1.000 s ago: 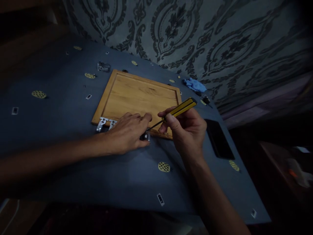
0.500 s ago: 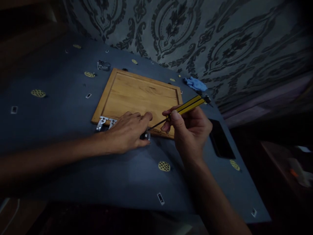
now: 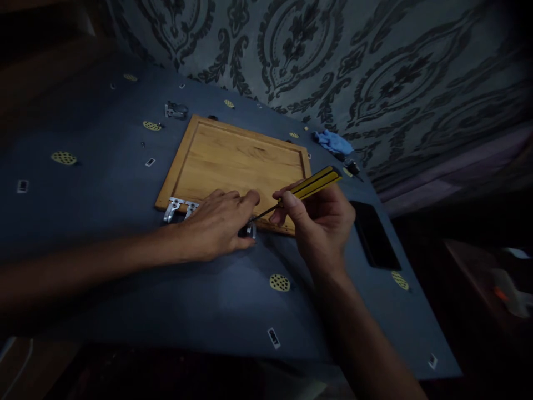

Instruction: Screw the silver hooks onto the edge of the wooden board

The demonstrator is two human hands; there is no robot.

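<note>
A wooden panel with a raised frame lies flat on the table. My right hand grips a screwdriver with a yellow-and-black handle. Its thin shaft slants down left to a metal hinge at the panel's near edge. My left hand is laid over that edge, fingers on the wood and thumb by the hinge, holding it; the hand hides part of it. Two more silver hinge pieces, one at the near left corner and another beside my left wrist, sit along the same edge.
Behind the panel lies a loose metal hinge, with a small screw nearer. A blue cloth or glove and a dark small object rest at the right. A black phone lies beside my right hand. Patterned wallpaper rises behind the table.
My right hand and the screwdriver handle have shifted slightly left and down, while the tip stays at the hinge. My left hand keeps its place.
</note>
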